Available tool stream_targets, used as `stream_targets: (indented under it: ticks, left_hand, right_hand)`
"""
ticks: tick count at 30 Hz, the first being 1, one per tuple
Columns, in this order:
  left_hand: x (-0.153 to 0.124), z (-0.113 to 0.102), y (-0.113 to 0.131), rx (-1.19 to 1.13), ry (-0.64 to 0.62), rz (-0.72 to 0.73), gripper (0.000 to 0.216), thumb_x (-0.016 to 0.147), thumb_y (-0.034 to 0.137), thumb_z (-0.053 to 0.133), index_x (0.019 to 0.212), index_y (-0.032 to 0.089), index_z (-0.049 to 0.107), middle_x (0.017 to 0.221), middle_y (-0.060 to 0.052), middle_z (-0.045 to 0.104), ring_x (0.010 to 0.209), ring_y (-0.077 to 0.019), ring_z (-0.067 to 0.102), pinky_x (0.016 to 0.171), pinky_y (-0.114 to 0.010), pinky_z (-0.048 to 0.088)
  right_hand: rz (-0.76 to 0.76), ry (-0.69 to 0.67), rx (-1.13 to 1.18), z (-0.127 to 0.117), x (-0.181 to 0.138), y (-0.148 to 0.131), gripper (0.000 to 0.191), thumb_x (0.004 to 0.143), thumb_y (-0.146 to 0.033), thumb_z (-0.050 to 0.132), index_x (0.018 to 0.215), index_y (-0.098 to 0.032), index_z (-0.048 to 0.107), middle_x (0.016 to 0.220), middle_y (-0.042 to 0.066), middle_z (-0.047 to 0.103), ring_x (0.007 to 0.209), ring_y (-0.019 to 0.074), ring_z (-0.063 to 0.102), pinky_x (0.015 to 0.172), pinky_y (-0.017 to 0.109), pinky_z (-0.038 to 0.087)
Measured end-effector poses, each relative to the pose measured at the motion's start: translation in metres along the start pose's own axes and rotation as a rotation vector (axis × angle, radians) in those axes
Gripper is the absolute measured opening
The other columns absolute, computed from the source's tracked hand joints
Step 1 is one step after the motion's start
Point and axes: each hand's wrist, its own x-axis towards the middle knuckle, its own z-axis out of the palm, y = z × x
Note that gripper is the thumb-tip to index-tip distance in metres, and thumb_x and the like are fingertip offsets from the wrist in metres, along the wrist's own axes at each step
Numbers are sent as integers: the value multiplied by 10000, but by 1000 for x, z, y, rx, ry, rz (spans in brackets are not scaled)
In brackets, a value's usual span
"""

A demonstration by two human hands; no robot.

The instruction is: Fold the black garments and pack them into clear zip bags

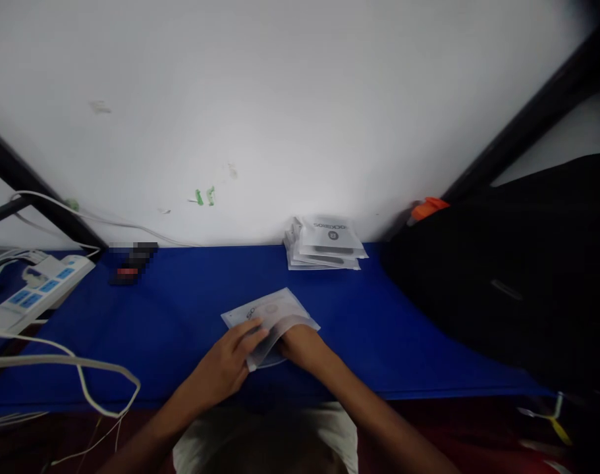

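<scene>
A frosted zip bag [290,302] with dark printing lies tilted near the front of the blue surface, its mouth spread toward me. My left hand [230,359] grips the bag's left edge, thumb and fingers closed on the plastic. Inside the mouth reaches my right hand [300,343], its fingers hidden by the bag's upper layer. I cannot tell whether those fingers hold anything. Farther back, against the wall, sits a stack of similar printed bags [329,240].
A white power strip [47,283] with plugged-in cables stands at the left. A dark, partly blurred-out object [134,263] lies by the wall. On the right a large black bag [507,276] covers the surface, with something orange [429,208] behind it. White cables loop at front left.
</scene>
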Motion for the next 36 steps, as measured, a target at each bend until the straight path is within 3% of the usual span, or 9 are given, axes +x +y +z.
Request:
stream_targets:
  ticks: [2,5,8,13,20,28,32,34,36]
  left_hand:
    - [0,-4,-4,-74,207,18,428,890,24,435,1258,219,531,1129,-88,662,1084,-196,628,894,-364,555]
    - [6,-9,-1,-121,373,39,276,896,18,486,1054,197,625,922,-48,691,904,-166,654,801,-320,564]
    - [16,-10,7,-143,420,51,226,895,28,519,1015,177,639,909,-56,695,866,-165,646,761,-314,562]
    - [25,-6,20,-194,460,58,175,894,26,535,910,162,644,842,-50,684,786,-142,646,682,-267,559]
    - [27,-16,23,-177,580,62,176,887,43,584,967,171,674,850,-40,711,790,-142,677,669,-255,572]
    - [16,-29,12,-245,689,-36,116,923,146,571,926,191,677,825,-39,720,805,-177,686,680,-312,573]
    - [28,-18,25,-444,602,100,144,944,125,523,965,171,658,848,-55,706,802,-174,678,658,-321,573]
    - [35,-17,32,-438,575,162,159,929,91,532,990,174,653,872,-52,707,814,-170,674,688,-332,576]
    - [37,-20,34,-325,604,140,185,902,75,571,1017,195,652,929,-46,708,871,-178,667,760,-363,570]
  right_hand:
    - [-26,14,0,-16,1,-2,329,870,-154,531,1182,-174,631,1004,102,719,923,255,678,781,384,573]
    - [-174,211,0,-36,-1,-17,379,889,-197,554,1263,-137,554,1142,146,677,1088,251,624,919,419,533]
    - [-343,398,-65,-42,-1,-36,329,903,-252,606,1208,-134,570,1105,125,691,1102,231,605,997,428,492]
    - [-457,499,-91,-38,2,-41,158,926,-93,502,971,-162,637,873,45,722,948,184,625,1033,421,467]
    - [-269,334,-17,-62,-1,-14,142,919,-132,514,913,-230,617,933,12,700,982,178,597,1058,461,412]
    - [-1,269,6,-74,-26,30,87,917,-205,552,981,-225,607,1025,84,665,991,238,612,947,494,489]
    - [-44,-27,8,-74,-19,1,522,817,-209,638,1323,-222,511,1347,137,569,1220,284,539,1001,485,460]
    - [-103,-149,74,-75,-13,-8,613,762,-100,569,1360,-213,492,1267,109,637,1139,242,605,956,407,497]
    - [-130,-126,70,-83,-7,-3,653,711,-40,496,1344,-203,520,1179,87,687,1054,222,649,886,360,526]
